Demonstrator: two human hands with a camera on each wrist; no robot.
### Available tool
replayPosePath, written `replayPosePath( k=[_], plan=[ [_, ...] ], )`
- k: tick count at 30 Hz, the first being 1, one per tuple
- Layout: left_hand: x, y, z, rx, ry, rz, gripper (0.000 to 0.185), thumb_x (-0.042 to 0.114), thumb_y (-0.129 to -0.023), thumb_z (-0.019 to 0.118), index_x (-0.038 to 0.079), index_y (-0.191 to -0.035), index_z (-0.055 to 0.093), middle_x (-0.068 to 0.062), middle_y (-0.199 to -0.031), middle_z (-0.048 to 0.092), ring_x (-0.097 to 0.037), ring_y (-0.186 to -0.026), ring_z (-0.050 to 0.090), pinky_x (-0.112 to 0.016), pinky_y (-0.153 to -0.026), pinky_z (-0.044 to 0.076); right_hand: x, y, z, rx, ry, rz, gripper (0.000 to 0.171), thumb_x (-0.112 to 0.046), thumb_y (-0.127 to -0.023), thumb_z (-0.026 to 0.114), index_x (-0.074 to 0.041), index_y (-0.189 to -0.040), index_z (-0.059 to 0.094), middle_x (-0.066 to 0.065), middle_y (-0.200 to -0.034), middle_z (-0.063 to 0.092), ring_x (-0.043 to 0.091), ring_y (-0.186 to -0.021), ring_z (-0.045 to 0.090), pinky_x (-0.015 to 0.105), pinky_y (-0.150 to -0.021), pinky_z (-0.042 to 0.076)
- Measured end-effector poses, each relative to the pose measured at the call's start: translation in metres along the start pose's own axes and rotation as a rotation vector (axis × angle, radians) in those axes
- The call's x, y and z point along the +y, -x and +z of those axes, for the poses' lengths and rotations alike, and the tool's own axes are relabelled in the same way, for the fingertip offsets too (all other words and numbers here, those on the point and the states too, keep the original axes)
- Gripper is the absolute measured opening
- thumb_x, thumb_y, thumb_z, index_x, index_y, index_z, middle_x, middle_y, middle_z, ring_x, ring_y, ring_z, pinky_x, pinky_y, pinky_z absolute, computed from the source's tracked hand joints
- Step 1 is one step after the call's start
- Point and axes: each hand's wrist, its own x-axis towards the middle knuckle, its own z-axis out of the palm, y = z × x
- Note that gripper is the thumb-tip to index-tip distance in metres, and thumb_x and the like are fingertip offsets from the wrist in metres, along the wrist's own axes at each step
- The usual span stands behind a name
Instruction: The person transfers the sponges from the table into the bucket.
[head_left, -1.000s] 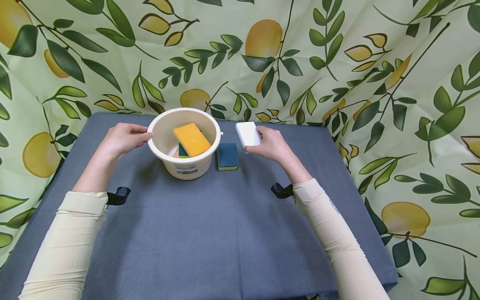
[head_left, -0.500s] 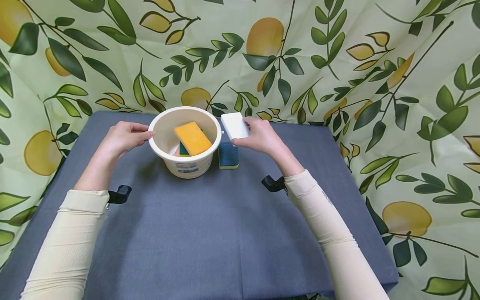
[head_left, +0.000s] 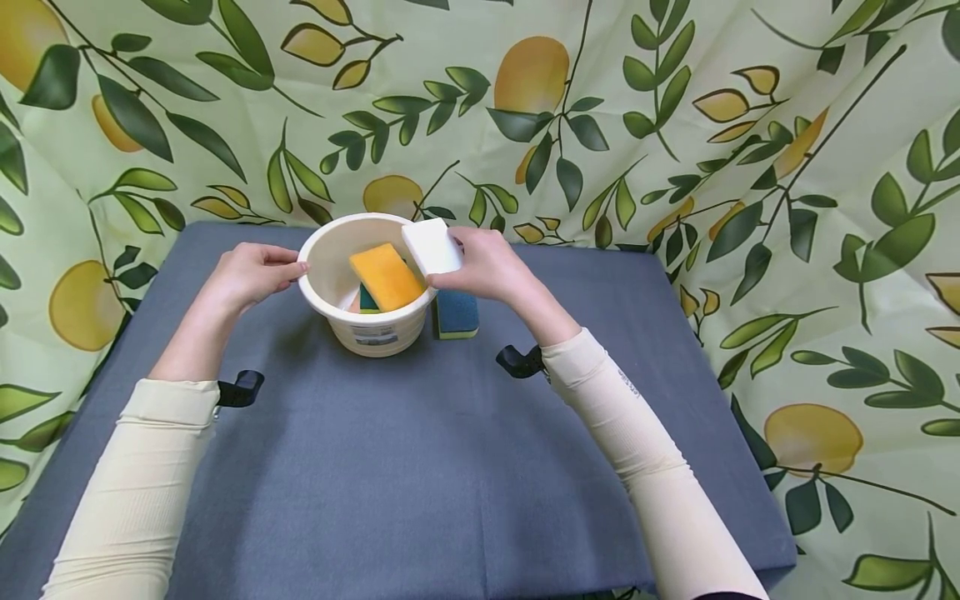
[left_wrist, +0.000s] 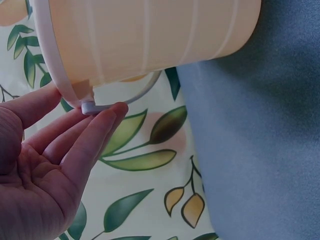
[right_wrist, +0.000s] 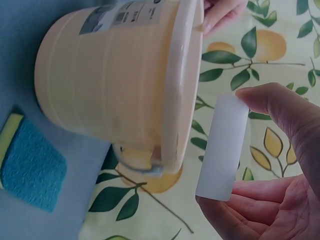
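Observation:
A cream bucket (head_left: 375, 337) with a label on its front stands toward the back of the table. My left hand (head_left: 255, 279) pinches its rim at the left; the left wrist view shows the thumb on the rim and fingertips by the handle (left_wrist: 105, 107). In my right hand (head_left: 487, 265) a white sponge (head_left: 433, 247) is gripped between thumb and fingers, over the bucket's right rim. Inside the bucket lie an orange sponge (head_left: 386, 277) and, partly hidden beneath it, a green one (head_left: 367, 300) and something pinkish.
A blue and yellow scouring sponge (head_left: 457, 312) lies on the table just right of the bucket, partly behind my right hand. The grey-blue cloth (head_left: 390, 467) covers the table. A leaf-and-fruit patterned curtain (head_left: 450, 133) hangs behind it.
My right hand has carried the white sponge leftward, from right of the bucket to above its right rim. The left hand has stayed at the rim.

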Motion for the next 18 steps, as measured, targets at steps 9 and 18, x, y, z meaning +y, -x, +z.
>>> replayPosePath(
  k=[9, 18],
  plan=[
    [-0.001, -0.002, 0.0, 0.004, -0.008, 0.013, 0.058, 0.038, -0.096, 0.06, -0.005, -0.136, 0.053, -0.027, -0.127, 0.059, -0.035, -0.106, 0.061, -0.056, -0.098, 0.042, -0.018, -0.011, 0.008, -0.029, 0.005, -0.029, 0.053, -0.038, -0.079, 0.073, -0.005, -0.119, 0.059, 0.005, -0.096, 0.064, 0.018, -0.083, 0.056, 0.027, -0.069, 0.046],
    [-0.001, -0.002, -0.001, -0.002, -0.013, 0.009, 0.061, 0.041, -0.096, 0.059, -0.004, -0.136, 0.052, -0.027, -0.128, 0.058, -0.037, -0.109, 0.06, -0.057, -0.099, 0.041, -0.028, -0.017, 0.017, -0.053, 0.023, -0.037, 0.049, -0.04, -0.079, 0.073, -0.006, -0.112, 0.059, 0.003, -0.09, 0.062, 0.019, -0.081, 0.056, 0.027, -0.067, 0.045]
  ],
)
